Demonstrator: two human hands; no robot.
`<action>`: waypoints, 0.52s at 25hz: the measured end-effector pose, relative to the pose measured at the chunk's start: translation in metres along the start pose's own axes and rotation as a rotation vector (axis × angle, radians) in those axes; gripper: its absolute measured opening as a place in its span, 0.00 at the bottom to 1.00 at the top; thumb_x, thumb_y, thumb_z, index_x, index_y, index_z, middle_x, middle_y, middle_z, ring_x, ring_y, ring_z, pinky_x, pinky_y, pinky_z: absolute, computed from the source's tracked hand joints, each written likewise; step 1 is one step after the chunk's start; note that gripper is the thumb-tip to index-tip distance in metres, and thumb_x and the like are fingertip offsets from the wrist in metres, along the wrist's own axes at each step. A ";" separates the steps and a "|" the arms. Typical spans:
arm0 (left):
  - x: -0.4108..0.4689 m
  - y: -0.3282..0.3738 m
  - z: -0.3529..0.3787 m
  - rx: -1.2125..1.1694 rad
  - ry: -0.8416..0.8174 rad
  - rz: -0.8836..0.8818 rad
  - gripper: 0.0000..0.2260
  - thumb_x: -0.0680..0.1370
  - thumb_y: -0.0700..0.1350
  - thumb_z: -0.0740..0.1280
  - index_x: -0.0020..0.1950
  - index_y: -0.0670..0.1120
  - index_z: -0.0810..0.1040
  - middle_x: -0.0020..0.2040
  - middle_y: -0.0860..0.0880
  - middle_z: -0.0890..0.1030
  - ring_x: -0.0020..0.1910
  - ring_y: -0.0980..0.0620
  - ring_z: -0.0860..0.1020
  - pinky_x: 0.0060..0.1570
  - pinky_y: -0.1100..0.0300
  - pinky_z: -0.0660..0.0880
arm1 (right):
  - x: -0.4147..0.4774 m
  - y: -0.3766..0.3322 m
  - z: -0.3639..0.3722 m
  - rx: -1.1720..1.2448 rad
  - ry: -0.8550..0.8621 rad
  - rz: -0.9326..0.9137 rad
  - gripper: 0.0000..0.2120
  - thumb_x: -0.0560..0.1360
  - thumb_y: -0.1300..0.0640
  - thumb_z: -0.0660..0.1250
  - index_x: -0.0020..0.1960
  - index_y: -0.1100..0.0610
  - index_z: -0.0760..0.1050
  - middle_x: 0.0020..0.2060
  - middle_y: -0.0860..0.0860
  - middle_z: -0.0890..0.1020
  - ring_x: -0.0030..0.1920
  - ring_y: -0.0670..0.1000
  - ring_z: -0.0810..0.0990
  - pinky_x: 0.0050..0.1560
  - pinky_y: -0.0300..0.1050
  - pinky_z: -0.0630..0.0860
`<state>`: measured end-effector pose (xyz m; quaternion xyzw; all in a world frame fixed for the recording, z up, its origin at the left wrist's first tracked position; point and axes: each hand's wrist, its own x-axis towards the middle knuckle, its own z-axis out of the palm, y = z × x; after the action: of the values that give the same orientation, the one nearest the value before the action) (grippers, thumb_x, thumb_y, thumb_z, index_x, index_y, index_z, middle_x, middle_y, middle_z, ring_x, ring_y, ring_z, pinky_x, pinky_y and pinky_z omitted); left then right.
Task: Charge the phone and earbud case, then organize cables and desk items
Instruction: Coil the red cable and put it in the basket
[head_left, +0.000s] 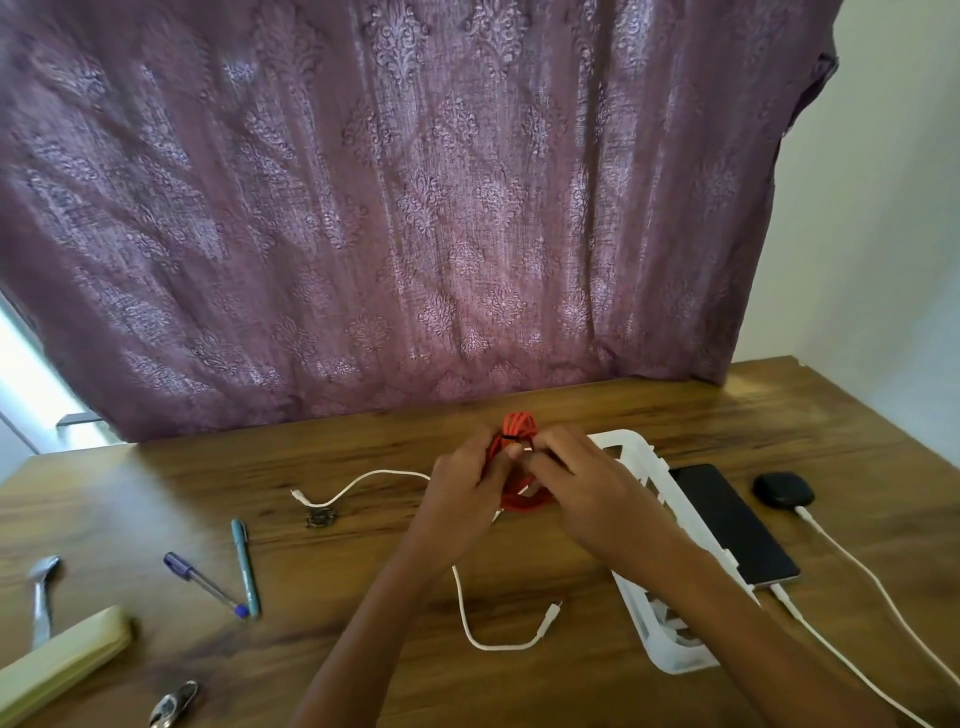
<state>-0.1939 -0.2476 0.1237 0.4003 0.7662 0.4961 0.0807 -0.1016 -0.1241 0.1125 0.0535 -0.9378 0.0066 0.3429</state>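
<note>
Head view: on the table (519, 691), charging looks done: at three o'clock the phone (727, 519) and earbud case (783, 489) each have a white lead plugged in. At centre, the left hand (467, 483) and right hand (566, 483) curl their fingers round the red cable coil (517, 427), working its black tie (511, 440). Next, likely: cinch it, then coil the loose white cable (498, 648) at six o'clock.

Soft daylight, wide-angle edge distortion

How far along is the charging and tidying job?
Charging looks done: the phone and earbud case both look plugged in. In hand: the left hand and right hand grip the coiled red cable. Left: the loose white cable, purple pen and teal pen lie unsorted.
</note>
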 end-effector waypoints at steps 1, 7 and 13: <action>0.000 -0.002 0.000 -0.018 -0.010 0.000 0.06 0.79 0.45 0.61 0.50 0.43 0.74 0.35 0.50 0.77 0.33 0.56 0.73 0.34 0.66 0.68 | -0.002 -0.002 0.003 0.060 0.028 0.040 0.11 0.71 0.65 0.60 0.51 0.61 0.76 0.46 0.54 0.78 0.43 0.50 0.78 0.36 0.40 0.79; 0.000 -0.010 -0.002 -0.281 -0.082 -0.109 0.07 0.79 0.42 0.61 0.49 0.51 0.78 0.37 0.55 0.78 0.37 0.61 0.75 0.41 0.66 0.72 | -0.009 -0.007 0.005 0.788 0.146 0.427 0.07 0.73 0.56 0.59 0.45 0.57 0.75 0.44 0.46 0.75 0.45 0.42 0.75 0.44 0.31 0.73; 0.000 -0.007 -0.005 -0.417 -0.158 -0.186 0.08 0.79 0.41 0.60 0.53 0.44 0.78 0.38 0.51 0.82 0.39 0.56 0.80 0.41 0.61 0.77 | -0.011 0.008 -0.006 1.777 0.054 0.777 0.13 0.63 0.49 0.75 0.39 0.58 0.79 0.38 0.50 0.79 0.40 0.47 0.77 0.42 0.39 0.75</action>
<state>-0.1997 -0.2525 0.1206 0.3403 0.6719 0.6015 0.2664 -0.0899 -0.1147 0.1103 -0.0205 -0.5349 0.8269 0.1726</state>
